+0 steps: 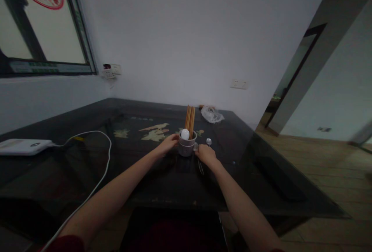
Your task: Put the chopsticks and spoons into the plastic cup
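A grey cup (186, 149) stands upright on the dark table, holding several wooden chopsticks (190, 119) and something white with a rounded end (185, 134), perhaps a spoon. My left hand (171, 143) is against the cup's left side, fingers curved around it. On the other side my right hand (205, 153) is closed at the cup's handle; its fingertips are mostly hidden. A metal spoon (209, 141) shows its bowl beyond my right hand and a thin metal end on the near side; its middle is covered by the hand.
A clear plastic bag (212, 115) lies at the table's back edge. On the left is a white device (26, 146) whose white cable (109, 155) runs past my left arm. A dark flat object (279, 178) lies on the right. The wall borders the table's far side.
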The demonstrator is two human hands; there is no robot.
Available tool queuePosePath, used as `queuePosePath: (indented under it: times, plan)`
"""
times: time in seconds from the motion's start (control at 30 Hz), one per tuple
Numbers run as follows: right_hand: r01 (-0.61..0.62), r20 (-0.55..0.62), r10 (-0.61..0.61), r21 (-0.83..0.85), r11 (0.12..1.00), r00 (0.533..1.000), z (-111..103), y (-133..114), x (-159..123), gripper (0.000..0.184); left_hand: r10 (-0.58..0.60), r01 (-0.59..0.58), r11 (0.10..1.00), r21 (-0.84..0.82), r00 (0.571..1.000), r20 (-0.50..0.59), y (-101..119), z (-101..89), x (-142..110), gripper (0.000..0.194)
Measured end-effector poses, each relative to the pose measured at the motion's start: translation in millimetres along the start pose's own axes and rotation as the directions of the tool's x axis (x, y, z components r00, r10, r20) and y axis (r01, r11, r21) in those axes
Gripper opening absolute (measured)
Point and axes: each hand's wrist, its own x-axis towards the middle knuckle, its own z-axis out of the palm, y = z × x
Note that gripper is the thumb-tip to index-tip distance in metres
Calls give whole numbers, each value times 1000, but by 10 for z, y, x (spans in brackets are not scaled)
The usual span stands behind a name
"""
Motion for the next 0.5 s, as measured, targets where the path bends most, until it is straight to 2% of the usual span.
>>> queuePosePath:
  times: [0.1, 0.2, 0.37, 0.5]
  plan:
    - [-29, -4, 29, -4, 1000, 1000, -24, 13, -7, 30, 4, -5, 1000, 1, 982, 190, 59, -6, -55, 47]
    - [-41, -30, 42, 15, 999, 999, -47, 47, -3, 29, 30, -30, 1000, -5, 954, 298, 110, -10, -111, 62]
    - [-88, -118, 97, 81, 993, 988, -107, 187, 68, 25, 51, -65, 998, 28, 939, 341, 81, -39, -116, 71]
    - [-87, -185, 143, 280, 956, 972, -181, 365, 166, 24, 67, -86, 995, 40, 938, 339, 4, -27, -91, 75]
